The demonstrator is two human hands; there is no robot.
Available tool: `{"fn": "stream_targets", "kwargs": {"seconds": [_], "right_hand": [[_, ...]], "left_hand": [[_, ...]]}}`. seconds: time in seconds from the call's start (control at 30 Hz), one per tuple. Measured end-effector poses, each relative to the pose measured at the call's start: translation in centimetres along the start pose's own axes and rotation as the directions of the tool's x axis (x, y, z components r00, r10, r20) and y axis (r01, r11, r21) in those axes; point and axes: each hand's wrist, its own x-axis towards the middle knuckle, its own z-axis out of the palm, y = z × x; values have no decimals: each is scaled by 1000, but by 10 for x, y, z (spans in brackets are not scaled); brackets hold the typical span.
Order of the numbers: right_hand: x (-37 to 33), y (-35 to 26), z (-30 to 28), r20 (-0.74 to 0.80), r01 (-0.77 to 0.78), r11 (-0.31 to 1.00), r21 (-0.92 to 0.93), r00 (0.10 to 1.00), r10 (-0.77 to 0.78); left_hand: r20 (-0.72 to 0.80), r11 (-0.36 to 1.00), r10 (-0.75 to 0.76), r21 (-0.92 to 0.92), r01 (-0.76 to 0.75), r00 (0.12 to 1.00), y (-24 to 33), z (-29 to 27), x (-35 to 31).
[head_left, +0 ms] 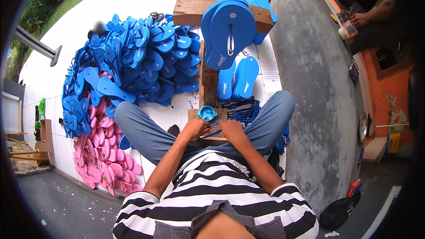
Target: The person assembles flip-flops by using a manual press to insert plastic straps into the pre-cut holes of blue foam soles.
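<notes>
Both of my hands work close together over a small wooden board (193, 115) between my bent knees. My left hand (195, 129) is closed at one end of a thin dark blue flip-flop strap (214, 133). My right hand (233, 130) pinches the strap's other side; its fingertips are partly hidden. Just beyond my fingers, a small light blue cup (201, 114) with tiny pieces in it sits on the board. Farther off, a stack of blue flip-flop soles (220, 26) leans on a wooden crossbeam (188, 12), with a looped metal tool (230, 44) in the top sole.
Blue flip-flops (152, 61) lie heaped on the left, above a pile of pink ones (106, 170). Stacked blue soles (246, 77) and loose dark blue straps (243, 110) lie near my right knee. At the far right, another person's hand (359, 19) is beside a cup (348, 30).
</notes>
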Motion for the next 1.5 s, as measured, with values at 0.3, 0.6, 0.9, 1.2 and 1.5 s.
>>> {"fn": "stream_targets", "kwargs": {"seconds": [0.3,0.6,0.9,1.2,1.5], "right_hand": [[-3,-1,-139,-287,195,738,646,958,-2],[4,-24,-185,-475,359,689,630,880,-24],[6,-43,-205,-329,295,230,928,936,127],[30,-50,-208,-258,238,192,952,963,82],[33,-50,-205,-312,292,213,932,948,67]], "left_hand": [[-130,614,138,-767,-188,982,80,-69,-13],[-324,470,32,-830,-300,946,112,-122,-34],[-441,532,40,-750,-392,897,120,-143,-45],[-193,-28,123,-981,-191,974,120,-163,-52],[-157,-57,152,-987,-150,976,121,-169,-56]]}}
